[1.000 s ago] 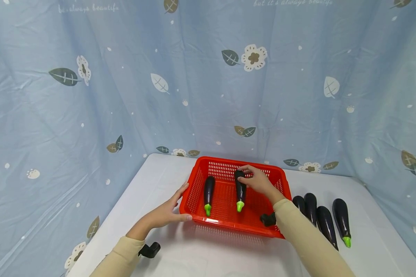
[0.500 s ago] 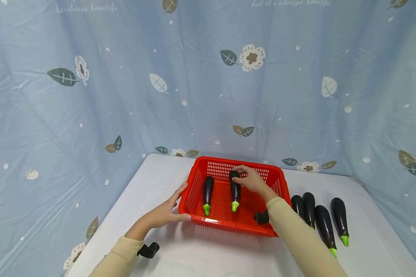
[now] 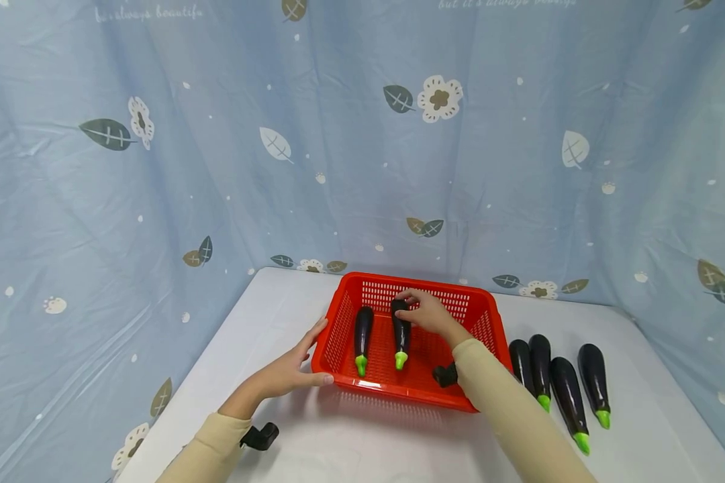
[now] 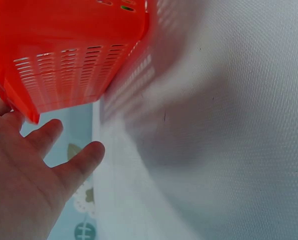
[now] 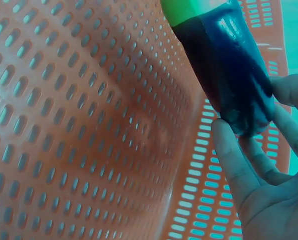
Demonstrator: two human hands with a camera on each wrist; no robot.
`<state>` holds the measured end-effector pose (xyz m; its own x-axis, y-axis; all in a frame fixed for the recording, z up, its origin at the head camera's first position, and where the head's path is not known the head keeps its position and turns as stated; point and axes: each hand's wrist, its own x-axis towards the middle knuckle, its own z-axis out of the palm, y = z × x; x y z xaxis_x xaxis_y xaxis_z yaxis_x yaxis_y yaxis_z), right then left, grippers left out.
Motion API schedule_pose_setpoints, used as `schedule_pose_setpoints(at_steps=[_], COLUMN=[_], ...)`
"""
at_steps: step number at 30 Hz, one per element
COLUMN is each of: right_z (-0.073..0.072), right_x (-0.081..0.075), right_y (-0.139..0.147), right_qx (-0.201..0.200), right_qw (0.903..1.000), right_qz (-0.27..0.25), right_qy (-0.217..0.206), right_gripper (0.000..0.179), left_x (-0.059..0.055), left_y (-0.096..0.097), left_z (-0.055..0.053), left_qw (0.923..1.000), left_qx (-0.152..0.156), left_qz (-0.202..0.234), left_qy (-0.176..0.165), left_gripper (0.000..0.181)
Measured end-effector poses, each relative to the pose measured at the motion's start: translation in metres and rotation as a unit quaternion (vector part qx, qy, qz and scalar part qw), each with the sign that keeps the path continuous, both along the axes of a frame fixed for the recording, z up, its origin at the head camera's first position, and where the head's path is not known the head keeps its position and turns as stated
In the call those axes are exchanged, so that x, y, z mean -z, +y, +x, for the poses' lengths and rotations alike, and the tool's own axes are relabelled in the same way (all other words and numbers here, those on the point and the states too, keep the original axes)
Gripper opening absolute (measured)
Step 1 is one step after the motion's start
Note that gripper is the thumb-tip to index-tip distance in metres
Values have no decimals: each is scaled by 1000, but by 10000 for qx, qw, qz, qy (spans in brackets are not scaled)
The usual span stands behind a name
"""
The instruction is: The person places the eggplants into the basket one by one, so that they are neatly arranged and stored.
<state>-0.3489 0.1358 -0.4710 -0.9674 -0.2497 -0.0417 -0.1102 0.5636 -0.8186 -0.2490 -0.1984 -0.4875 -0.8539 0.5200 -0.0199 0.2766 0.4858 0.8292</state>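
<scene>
A red plastic basket (image 3: 399, 397) with slotted walls stands on the white table. Inside it, my right hand (image 3: 430, 314) grips the thick dark end of an eggplant (image 3: 401, 339), whose green stem end points toward me. The right wrist view shows fingers and thumb of the right hand (image 5: 273, 185) around that same eggplant (image 5: 228, 65). Another eggplant (image 3: 363, 335) lies to its left in the basket. At the basket's left end rests my left hand (image 3: 284, 372), fingers spread and fairly straight. Seen from the left wrist, some fingertips of the left hand (image 4: 26, 175) are behind the basket wall.
Right of the basket, several eggplants (image 3: 570, 396) lie on the white table (image 3: 314, 443). My right sleeve passes close to them. A black wrist device (image 3: 260, 437) shows by the left sleeve. Blue patterned curtain (image 3: 350, 168) hangs behind and at the sides.
My right hand has shifted left inside the basket with the eggplant, bringing it closer to the other one. The left hand and basket have stayed in place.
</scene>
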Motion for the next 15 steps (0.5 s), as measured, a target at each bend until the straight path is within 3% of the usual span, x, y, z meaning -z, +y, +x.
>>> schedule_pose_setpoints(at_steps=[15], right_z=[-4], right_x=[5], right_y=[-16], right_qx=[-226], right_qw=[9996], right_qz=[4], right_qy=[-156], right_gripper=[37], left_x=[0], left_y=[1], left_z=[0], left_qw=[10000], left_qx=[-35], left_qz=[-26], left_qy=[9], left_gripper=[108])
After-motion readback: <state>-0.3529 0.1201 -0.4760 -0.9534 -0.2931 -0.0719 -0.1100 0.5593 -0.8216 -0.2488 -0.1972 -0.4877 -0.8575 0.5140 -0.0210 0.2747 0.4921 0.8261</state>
